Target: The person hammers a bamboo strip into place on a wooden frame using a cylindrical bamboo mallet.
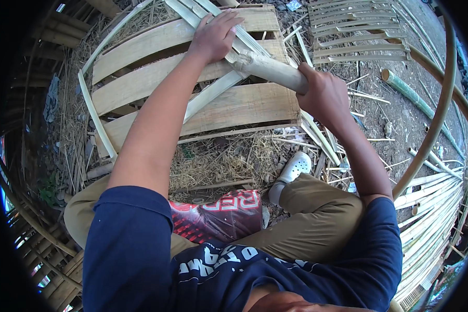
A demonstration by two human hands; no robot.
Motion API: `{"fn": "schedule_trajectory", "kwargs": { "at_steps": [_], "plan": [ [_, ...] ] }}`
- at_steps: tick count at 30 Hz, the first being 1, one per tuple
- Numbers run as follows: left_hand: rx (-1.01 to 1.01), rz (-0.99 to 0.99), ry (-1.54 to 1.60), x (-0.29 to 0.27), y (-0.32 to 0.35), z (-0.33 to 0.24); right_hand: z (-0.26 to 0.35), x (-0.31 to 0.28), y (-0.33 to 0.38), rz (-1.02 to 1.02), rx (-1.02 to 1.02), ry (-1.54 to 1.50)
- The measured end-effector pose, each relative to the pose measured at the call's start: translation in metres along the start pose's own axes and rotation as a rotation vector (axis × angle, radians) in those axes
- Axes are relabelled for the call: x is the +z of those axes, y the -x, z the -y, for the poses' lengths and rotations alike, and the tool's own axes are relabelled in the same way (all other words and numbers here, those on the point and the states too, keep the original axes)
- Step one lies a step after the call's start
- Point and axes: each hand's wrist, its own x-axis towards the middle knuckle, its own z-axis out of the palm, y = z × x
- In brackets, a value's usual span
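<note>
My right hand (325, 93) is wrapped round the near end of a thick, pale bamboo pole (273, 70). The pole lies slanted over a low wooden slatted platform (140, 88), with a rough, frayed node at its far end. Split bamboo strips (184, 13) run from about that node toward the upper left; whether they join the pole is hard to see. My left hand (216, 36) is closed over these strips, its fingers laid across them. Under the node, another flat bamboo strip (210, 96) slants down to the left across the slats.
A slatted bamboo panel (356, 31) lies at the upper right. Beside it is a green bamboo pole (411, 93), with a curved pole (426, 151) nearer me. Many bamboo lengths (431, 213) are stacked at right. Straw (218, 161) and offcuts litter the ground by my shoe (298, 166).
</note>
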Motion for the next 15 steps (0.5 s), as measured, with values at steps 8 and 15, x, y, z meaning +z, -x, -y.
{"fn": "schedule_trajectory", "kwargs": {
  "at_steps": [8, 15],
  "plan": [
    [0.005, -0.01, 0.007, 0.001, 0.002, 0.001, 0.008, -0.001, 0.006, -0.001, -0.004, -0.025],
    [0.011, -0.029, 0.011, -0.001, -0.003, -0.005, 0.007, 0.013, 0.016, 0.09, -0.014, 0.025]
  ]
}}
